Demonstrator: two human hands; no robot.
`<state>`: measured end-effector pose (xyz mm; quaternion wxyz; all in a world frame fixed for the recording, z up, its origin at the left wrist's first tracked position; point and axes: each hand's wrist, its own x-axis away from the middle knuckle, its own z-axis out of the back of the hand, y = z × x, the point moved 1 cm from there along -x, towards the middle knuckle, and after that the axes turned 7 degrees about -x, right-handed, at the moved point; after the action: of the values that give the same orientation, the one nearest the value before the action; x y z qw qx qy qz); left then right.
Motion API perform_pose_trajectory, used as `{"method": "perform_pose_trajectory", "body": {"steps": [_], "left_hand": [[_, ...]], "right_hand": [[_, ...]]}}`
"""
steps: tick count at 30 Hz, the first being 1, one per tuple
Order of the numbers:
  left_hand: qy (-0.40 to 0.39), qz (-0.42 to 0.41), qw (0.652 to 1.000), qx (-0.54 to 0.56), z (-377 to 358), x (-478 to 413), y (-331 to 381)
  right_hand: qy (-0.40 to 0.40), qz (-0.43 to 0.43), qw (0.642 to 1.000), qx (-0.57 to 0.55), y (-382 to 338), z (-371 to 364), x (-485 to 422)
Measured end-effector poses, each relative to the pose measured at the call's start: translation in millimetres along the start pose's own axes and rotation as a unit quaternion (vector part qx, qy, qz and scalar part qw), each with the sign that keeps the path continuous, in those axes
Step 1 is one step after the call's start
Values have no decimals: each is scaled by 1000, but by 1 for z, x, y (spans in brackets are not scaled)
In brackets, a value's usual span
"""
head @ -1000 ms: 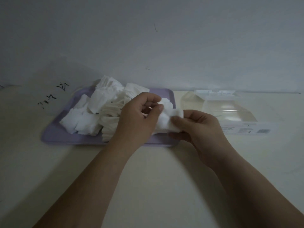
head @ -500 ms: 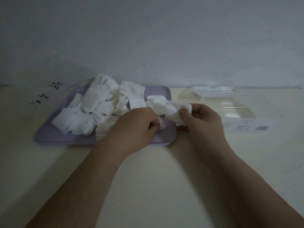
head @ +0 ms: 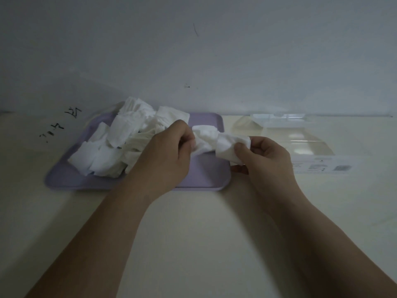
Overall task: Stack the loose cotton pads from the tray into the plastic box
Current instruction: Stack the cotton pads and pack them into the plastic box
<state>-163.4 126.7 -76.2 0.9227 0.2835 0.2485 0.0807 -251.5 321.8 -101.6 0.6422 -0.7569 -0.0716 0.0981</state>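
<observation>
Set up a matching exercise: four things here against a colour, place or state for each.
Things:
1. tray
2. box
3. pad pile
4. right hand

Descriptions:
a. clear, right of the tray
b. pinches a pad
c. purple
d. white, on the tray's left part

Pairs: 1-c, 2-a, 3-d, 4-b.

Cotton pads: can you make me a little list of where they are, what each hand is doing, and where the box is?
pile: most cotton pads, heaped on the left part of the purple tray
left hand: pinches a crumpled pad above the tray
right hand: grips a wad of pads, right beside the left hand's pad
plastic box: clear, on the table to the right of the tray; no pads visible inside
task: nothing stacked in the box yet
</observation>
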Motion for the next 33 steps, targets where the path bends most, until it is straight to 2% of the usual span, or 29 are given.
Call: {"method": "perform_pose_trajectory", "body": {"steps": [3,7,9,15,20,24,28,30,33], "left_hand": [[-10,-10,1000,1,-2,1,1],[-82,-23,996,20,-11,9,5],[-87,-17,995,40,-12,9,5],[-64,59,993,80,-8,9,6],[10,77,992,97,-4,5,5],[-3,50,991,127,-4,4,7],[51,-36,998,-4,-6,4,5],[69,-69,995,-35,-8,3,4],[63,-27,997,21,-8,3,4]], "right_hand": [[-1,-5,1000,-10,0,-1,0],[5,-1,1000,-26,0,-3,0],[7,1,1000,-26,0,-3,1],[9,4,1000,-20,0,-3,2],[11,3,1000,-22,-1,-3,3],[8,0,1000,-12,-3,-3,4],[7,2,1000,-13,-5,-3,5],[10,7,1000,-7,-5,-3,6],[8,10,1000,-1,-6,-3,7]]}}
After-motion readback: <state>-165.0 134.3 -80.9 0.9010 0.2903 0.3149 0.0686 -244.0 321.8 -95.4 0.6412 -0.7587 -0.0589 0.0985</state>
